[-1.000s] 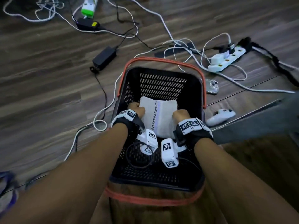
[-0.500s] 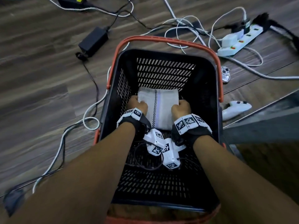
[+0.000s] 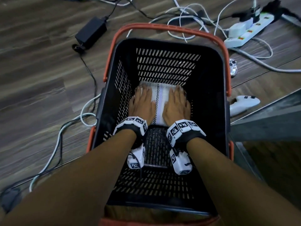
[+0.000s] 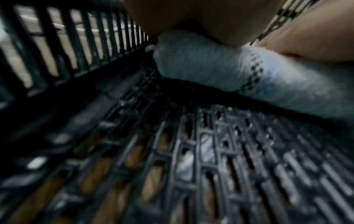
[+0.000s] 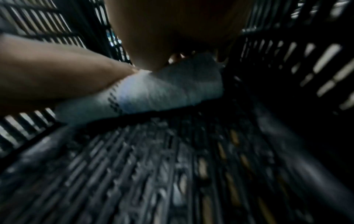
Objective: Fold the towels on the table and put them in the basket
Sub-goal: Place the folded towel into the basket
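Note:
A folded white towel [image 3: 160,103] with a dark checked stripe and a pale violet band lies on the floor of the black slatted basket [image 3: 210,82], toward its far end. My left hand [image 3: 141,103] lies flat on the towel's left half, fingers straight and pointing away. On its right half my right hand [image 3: 176,103] presses down flat in the same way. The left wrist view shows the towel [image 4: 210,68] under my palm, resting on the basket's grid bottom. In the right wrist view the towel [image 5: 172,89] lies beneath my hand, next to the left hand [image 5: 57,75].
The basket has orange handles [image 3: 162,28] and stands on a dark wood floor. Around it lie white cables, a black power adapter [image 3: 91,32], a white power strip [image 3: 249,31], a white game controller [image 3: 244,104] and a small shiny object [image 3: 282,66]. A grey edge runs at the right.
My hands gripped the towel's sides with curled fingers and lowered it into the basket. Now the towel rests on the bottom and both hands lie flat on top.

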A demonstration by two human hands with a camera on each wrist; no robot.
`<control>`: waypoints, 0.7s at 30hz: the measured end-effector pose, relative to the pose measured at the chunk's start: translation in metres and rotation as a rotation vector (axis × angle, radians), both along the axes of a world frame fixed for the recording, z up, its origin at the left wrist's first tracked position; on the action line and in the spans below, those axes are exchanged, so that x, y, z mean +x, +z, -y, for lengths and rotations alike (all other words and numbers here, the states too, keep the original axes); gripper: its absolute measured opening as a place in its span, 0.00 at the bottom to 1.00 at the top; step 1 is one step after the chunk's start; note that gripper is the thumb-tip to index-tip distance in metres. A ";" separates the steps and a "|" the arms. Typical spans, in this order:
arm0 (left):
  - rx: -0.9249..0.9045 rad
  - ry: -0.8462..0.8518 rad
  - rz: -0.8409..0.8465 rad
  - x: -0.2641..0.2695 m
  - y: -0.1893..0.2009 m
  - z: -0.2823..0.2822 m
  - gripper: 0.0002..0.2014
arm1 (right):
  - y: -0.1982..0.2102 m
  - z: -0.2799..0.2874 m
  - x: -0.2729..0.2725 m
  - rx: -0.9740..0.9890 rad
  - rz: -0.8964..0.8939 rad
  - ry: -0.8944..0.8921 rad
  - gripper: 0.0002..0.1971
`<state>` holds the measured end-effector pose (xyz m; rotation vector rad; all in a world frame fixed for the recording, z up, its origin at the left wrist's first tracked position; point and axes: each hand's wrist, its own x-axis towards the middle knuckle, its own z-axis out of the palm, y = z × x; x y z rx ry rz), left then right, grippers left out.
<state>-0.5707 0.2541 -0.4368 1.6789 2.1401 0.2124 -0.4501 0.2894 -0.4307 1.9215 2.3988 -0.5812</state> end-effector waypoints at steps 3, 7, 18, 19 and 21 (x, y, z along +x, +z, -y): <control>0.023 -0.026 -0.097 0.003 -0.014 0.004 0.28 | -0.020 0.005 0.001 0.082 0.000 0.008 0.30; 0.001 -0.033 -0.124 0.004 -0.014 0.005 0.28 | -0.024 0.007 0.000 0.102 0.017 0.022 0.30; -0.373 -0.112 -0.098 -0.003 0.141 0.019 0.18 | 0.121 0.028 0.011 -0.412 0.202 0.273 0.09; -0.359 -0.125 -0.102 -0.005 0.159 0.027 0.18 | 0.142 0.034 0.012 -0.420 0.218 0.302 0.10; -0.325 -0.159 -0.127 -0.006 0.197 0.042 0.18 | 0.184 0.043 0.016 -0.397 0.192 0.314 0.11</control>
